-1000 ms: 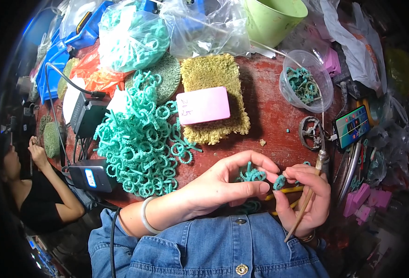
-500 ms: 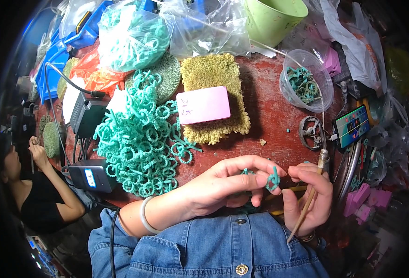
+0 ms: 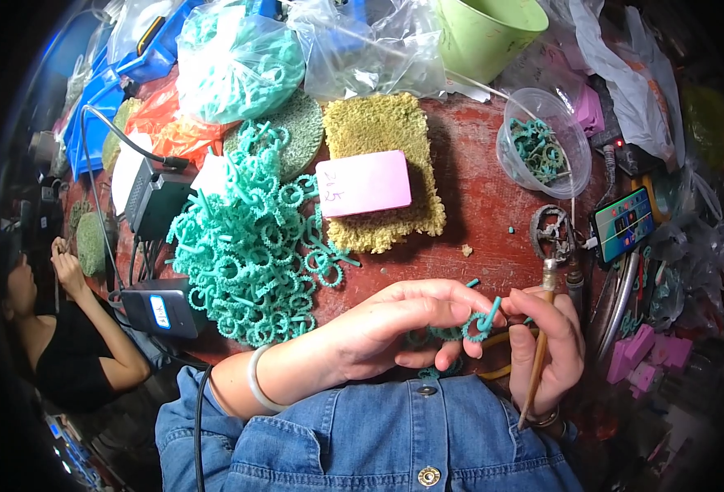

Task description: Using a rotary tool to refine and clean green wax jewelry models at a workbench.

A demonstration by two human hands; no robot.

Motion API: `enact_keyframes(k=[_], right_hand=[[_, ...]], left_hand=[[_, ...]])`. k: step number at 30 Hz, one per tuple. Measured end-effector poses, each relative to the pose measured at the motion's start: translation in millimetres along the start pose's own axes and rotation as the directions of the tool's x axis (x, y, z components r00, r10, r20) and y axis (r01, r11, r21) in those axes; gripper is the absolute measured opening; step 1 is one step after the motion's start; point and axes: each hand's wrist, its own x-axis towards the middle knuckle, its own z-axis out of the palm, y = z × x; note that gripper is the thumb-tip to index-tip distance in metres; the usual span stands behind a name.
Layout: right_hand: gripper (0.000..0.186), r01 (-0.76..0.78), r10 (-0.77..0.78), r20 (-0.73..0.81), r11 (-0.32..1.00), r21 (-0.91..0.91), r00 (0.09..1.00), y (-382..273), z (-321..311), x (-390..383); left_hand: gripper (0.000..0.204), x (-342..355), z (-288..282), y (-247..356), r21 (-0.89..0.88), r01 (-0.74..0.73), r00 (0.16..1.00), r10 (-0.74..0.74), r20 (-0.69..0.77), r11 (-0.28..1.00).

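Observation:
My left hand (image 3: 403,320) reaches in from the lower left and pinches a small teal ring (image 3: 476,330) with a beaded edge and a short stem. Other teal rings (image 3: 415,337) show behind and below its fingers, some partly hidden. My right hand (image 3: 560,361) holds a pen-like tool (image 3: 536,365) with a brown handle and a metal collar, its collar end pointing up and away from me. The thumb and finger of that hand are close to the ring's stem; whether they touch it is hard to tell. A big heap of teal rings (image 3: 243,262) lies left of my hands.
Ahead is a yellow-green rough pad (image 3: 378,119) with a pink block (image 3: 365,184) on it. A clear tub (image 3: 575,156) holds more teal pieces. A phone (image 3: 624,224) stands at the right. Plastic bags (image 3: 239,61) and a green bucket (image 3: 489,37) line the back. Another person (image 3: 67,353) sits left.
My right hand's fingers have come in to the ring's stem. The tool has swung left at its collar end. The ring has turned and shifted slightly left.

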Motion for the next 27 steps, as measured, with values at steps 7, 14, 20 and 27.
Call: enact_keyframes(k=[7,14,20,27], right_hand=[[0.024,-0.126,0.117,0.073,0.984,0.129,0.990,-7.9,1.2,4.4],[0.018,-0.052,0.042,0.072,0.987,0.154,0.997,-1.3,2.1,4.2],[0.014,-0.103,0.093,0.070,0.983,0.150,0.993,-1.7,1.5,3.5],[0.013,-0.109,0.101,0.058,0.983,0.149,0.993,-0.2,1.3,2.7]], left_hand=[[0.030,1.4,-7.2,-8.9,-0.058,0.036,0.992,-0.029,0.124,0.998],[0.029,1.9,-5.0,-4.4,-0.014,0.075,0.992,-0.073,0.103,0.997],[0.030,2.3,-1.1,-3.7,0.034,0.057,0.997,-0.059,0.040,0.998],[0.033,0.5,0.3,-1.5,0.043,0.049,0.999,-0.050,0.014,0.998]])
